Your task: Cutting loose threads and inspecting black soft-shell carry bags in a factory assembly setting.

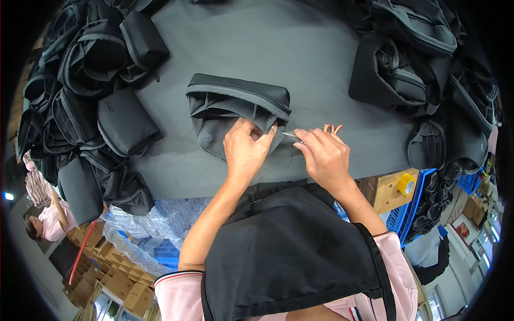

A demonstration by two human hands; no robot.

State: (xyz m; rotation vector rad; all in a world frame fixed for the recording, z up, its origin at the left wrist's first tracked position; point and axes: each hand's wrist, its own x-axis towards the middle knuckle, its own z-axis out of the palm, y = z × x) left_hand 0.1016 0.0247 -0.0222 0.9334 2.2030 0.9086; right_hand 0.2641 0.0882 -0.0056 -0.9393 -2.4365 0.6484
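Note:
A black zippered pouch [235,85] lies open on the dark cloth-covered table in front of me, its inner pockets showing. My left hand [246,150] reaches into its opening and pinches the fabric near the right side; some of its fingers are hidden by the pouch. Closed around a pair of small scissors with orange handles [333,129], my right hand [326,158] is just right of the pouch. The silver blades [289,135] point left, close to the pouch's edge by my left fingertips. Whether the blades touch the fabric I cannot tell.
Black pouches [126,120] are heaped along the table's left side, and more bags [396,75] pile up at the right. Below the table's right edge are a yellow tape roll [406,184] and a blue crate [399,216]. Another person [53,219] is at the far left, near cardboard boxes [136,299].

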